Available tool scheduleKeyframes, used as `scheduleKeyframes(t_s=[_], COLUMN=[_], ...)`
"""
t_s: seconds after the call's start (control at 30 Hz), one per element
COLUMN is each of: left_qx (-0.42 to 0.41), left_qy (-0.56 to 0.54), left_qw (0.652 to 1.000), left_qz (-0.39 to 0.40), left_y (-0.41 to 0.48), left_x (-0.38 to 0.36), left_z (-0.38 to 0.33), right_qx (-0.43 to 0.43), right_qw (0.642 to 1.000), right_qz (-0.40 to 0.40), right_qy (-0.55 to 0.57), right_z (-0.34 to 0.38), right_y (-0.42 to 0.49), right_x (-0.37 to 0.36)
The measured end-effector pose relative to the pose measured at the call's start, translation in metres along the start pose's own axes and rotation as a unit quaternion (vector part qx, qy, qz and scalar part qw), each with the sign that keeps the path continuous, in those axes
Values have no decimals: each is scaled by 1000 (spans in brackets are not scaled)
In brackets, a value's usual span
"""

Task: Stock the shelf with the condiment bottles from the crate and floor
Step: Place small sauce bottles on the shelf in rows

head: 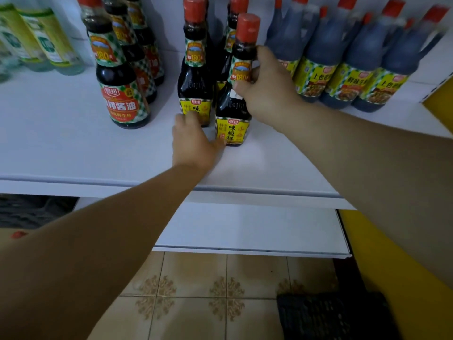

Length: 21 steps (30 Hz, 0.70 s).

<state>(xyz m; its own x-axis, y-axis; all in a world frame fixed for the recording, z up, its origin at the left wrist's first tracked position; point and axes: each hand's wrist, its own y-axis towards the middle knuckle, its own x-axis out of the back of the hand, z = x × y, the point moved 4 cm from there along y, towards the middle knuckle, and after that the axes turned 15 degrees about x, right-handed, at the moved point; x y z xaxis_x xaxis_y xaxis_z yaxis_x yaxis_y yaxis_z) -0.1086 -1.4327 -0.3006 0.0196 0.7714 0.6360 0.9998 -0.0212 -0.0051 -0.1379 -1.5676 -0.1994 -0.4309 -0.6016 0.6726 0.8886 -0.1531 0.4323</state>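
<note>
A dark sauce bottle (232, 106) with a red cap and yellow label stands on the white shelf (73, 148). My right hand (267, 89) grips its neck and shoulder from the right. My left hand (193, 141) rests on the shelf with its fingers against the base of the neighbouring yellow-label bottle (195, 79), its thumb touching the held bottle's base. More of the same bottles stand behind. A dark crate (335, 315) sits on the tiled floor at the lower right.
Red-label soy bottles (117, 77) stand in a row to the left, pale green bottles (41, 38) at the far left, tall dark bottles (343, 62) to the right. A lower white shelf (245, 229) juts out below. A yellow panel (397, 266) borders the right.
</note>
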Motion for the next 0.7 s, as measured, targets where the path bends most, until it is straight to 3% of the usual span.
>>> scheduleKeyframes(t_s=[0.07,0.27,0.53,0.7], left_qx=[12,57,128,130], left_qy=[-20,-55,-30,-39], left_qw=[998,996,990,990], left_qz=[-51,31,-56,-44], left_y=[1,20,31,35], left_x=[7,-5,-13,-12], left_z=[0,-2,-14,-13], right_qx=[4,-1,-10,-11], right_qw=[1000,999,998,998], right_qz=[-9,-33,-53,-60], right_qy=[2,19,12,23], right_z=[-4,-16,-24,-24], right_y=[5,19,35,31], right_x=[-3,-9,-20,-23])
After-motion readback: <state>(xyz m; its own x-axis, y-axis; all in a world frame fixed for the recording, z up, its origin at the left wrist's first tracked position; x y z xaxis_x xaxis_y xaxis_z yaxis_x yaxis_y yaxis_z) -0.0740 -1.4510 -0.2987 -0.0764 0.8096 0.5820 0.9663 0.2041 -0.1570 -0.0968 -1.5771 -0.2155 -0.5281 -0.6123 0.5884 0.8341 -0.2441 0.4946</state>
